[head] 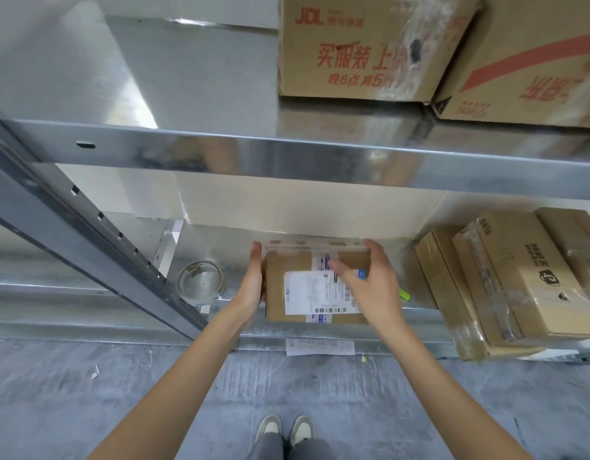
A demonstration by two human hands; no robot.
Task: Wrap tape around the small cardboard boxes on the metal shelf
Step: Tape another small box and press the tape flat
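A small cardboard box [280, 293] with a white shipping label lies on the lower metal shelf [87, 293]. Clear tape runs along its far edge. My left hand [252, 283] rests flat against the box's left side, fingers straight. My right hand [373, 283] lies over the box's right part, thumb across the label and fingers curled round the far right corner. A blue item shows at my right hand; what it is I cannot tell. A roll of clear tape [202, 282] stands on the shelf left of the box, apart from both hands.
A stack of taped cardboard boxes [506, 280] sits on the lower shelf to the right. Two large printed cartons [370, 48] stand on the upper shelf. A slanted steel upright [87, 234] crosses at left. A paper slip [320, 346] lies at the shelf's front edge.
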